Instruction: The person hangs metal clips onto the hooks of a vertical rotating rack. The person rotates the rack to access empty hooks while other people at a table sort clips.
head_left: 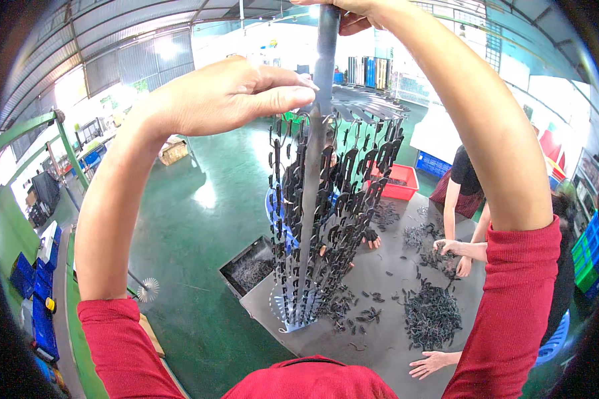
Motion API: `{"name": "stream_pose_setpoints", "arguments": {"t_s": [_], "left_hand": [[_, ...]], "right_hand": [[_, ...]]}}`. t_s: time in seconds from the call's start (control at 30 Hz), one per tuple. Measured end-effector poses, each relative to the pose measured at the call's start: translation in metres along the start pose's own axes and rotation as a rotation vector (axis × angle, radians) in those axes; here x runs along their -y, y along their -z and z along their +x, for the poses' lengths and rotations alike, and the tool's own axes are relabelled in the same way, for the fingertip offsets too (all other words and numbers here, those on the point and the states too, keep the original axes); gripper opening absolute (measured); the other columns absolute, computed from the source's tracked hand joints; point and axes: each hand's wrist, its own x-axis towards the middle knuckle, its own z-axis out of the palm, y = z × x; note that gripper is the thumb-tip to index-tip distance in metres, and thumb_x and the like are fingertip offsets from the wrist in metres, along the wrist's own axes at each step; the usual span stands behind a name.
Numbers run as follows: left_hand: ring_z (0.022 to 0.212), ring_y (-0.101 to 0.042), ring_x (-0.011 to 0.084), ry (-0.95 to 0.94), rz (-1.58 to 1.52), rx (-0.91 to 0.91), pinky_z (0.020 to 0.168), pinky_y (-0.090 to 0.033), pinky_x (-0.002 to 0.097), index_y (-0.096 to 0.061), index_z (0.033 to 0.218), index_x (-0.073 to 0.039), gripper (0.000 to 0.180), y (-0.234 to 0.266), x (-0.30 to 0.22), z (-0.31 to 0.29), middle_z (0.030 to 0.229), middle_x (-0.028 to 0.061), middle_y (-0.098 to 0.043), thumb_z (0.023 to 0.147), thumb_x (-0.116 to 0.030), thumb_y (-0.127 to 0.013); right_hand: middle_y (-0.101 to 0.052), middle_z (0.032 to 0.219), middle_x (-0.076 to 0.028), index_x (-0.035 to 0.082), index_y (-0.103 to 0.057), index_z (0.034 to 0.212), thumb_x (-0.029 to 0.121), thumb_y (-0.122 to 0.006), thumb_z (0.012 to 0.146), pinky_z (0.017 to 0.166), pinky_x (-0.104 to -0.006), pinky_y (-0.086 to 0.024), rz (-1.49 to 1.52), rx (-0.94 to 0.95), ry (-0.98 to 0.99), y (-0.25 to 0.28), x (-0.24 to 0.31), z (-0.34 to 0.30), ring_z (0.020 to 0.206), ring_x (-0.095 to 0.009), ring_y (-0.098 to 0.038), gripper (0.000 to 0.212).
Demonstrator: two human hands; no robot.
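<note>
A tall grey pole (325,56) rises through the middle of a hanging rack in front of me. Strings of small black parts (343,173) hang in a ring from the rack's spoked top plate (373,110). High up, my right hand (361,10) is wrapped round the pole, partly cut off by the picture's upper edge. To the left of the pole is my left hand (233,100), its fingers stretched out and their tips against or just beside the pole. The rack's round silver base (293,312) shows at the table's near edge.
Loose black parts (432,316) lie in piles on the grey table (379,339). Co-workers' hands (449,249) are among them, and another hand (429,364) rests nearer. A black crate (246,266) is left of the rack, a red bin (400,183) behind it.
</note>
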Motion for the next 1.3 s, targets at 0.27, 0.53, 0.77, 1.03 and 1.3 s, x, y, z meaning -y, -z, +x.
{"name": "stream_pose_setpoints", "arguments": {"t_s": [0.27,0.53,0.77,1.03,1.3], "left_hand": [[0.110,-0.062,0.0252,0.014,-0.035,-0.062,0.095,-0.047,0.0347,-0.056,0.130,-0.002,0.062,0.002,-0.007,-0.009,0.123,0.0149,-0.064,0.096,-0.053,-0.048],[0.130,-0.047,0.0218,-0.025,-0.014,-0.288,0.108,-0.034,0.0364,-0.053,0.134,-0.003,0.050,0.039,-0.002,-0.036,0.137,0.0100,-0.054,0.103,-0.039,-0.037],[0.107,-0.059,0.0167,-0.138,-0.047,-0.306,0.095,-0.045,0.0301,-0.058,0.127,0.000,0.047,0.030,0.012,-0.049,0.118,0.0100,-0.065,0.099,-0.038,-0.051],[0.120,-0.054,0.0226,0.026,-0.056,-0.158,0.104,-0.039,0.0358,-0.059,0.126,0.001,0.047,0.006,0.022,-0.036,0.124,0.0139,-0.063,0.102,-0.037,-0.042],[0.110,-0.062,0.0284,-0.086,-0.075,-0.135,0.097,-0.046,0.0394,-0.045,0.141,-0.005,0.059,0.010,0.000,-0.038,0.114,0.0178,-0.067,0.100,-0.047,-0.043]], "right_hand": [[-0.066,0.075,-0.006,0.005,-0.071,0.078,0.045,-0.084,0.066,0.056,-0.0288,-0.049,-0.002,0.067,0.015,0.007,0.013,-0.011,0.062,-0.016,-0.060,0.044],[-0.068,0.078,-0.005,0.005,-0.070,0.086,0.024,-0.079,0.080,0.065,-0.0285,-0.055,0.474,0.502,-0.026,0.024,0.014,-0.016,0.068,-0.016,-0.065,0.021],[-0.068,0.086,-0.007,0.003,-0.065,0.099,0.013,-0.078,0.079,0.075,-0.0349,-0.055,0.422,0.598,-0.111,0.033,0.001,-0.003,0.081,-0.019,-0.066,0.027],[-0.065,0.104,-0.006,0.004,-0.060,0.113,0.012,-0.079,0.077,0.091,-0.0349,-0.048,0.451,0.680,0.018,0.039,-0.001,-0.003,0.099,-0.016,-0.062,0.042],[-0.066,0.104,-0.016,-0.004,-0.056,0.121,0.008,-0.076,0.075,0.090,-0.0390,-0.052,0.519,0.690,0.052,0.044,-0.008,0.000,0.094,-0.025,-0.067,0.051]]}}
